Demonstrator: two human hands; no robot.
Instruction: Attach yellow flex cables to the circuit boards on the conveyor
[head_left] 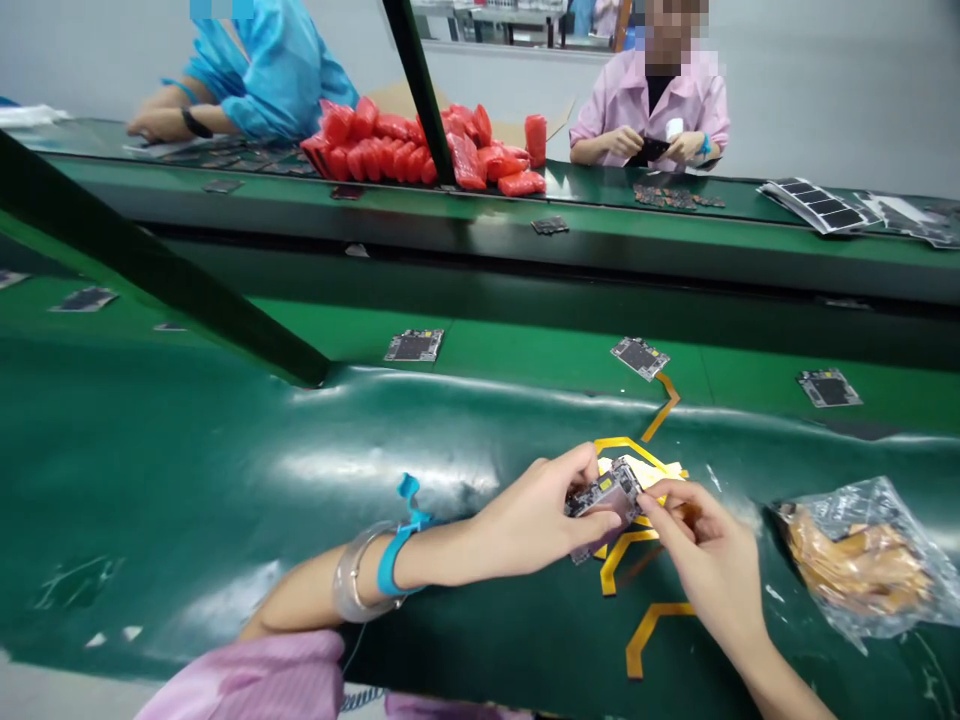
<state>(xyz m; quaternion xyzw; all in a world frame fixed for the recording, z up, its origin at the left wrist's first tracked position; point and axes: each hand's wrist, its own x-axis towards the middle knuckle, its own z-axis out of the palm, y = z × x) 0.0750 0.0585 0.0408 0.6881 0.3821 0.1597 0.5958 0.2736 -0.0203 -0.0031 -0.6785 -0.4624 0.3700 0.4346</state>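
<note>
A small dark circuit board (616, 496) is held tilted above the green mat, with my left hand (559, 510) closed around its left end, thumb across its face. At the board's right edge, my right hand (701, 540) pinches with thumb and index finger; whatever small part lies between those fingertips is hidden. Beneath and around the board lie several orange flex cables (619, 562), some partly covered by my hands. Another loose flex cable (643, 635) rests nearer to me, just left of my right wrist.
Circuit boards (414, 345) lie along the green strip beyond the mat, one (641, 357) with a flex cable attached. At right sits a clear bag (862, 565) of flex cables. Dark posts (225, 320) rise at left and centre. Red wrapped bundles (405, 140) and two co-workers are across the bench.
</note>
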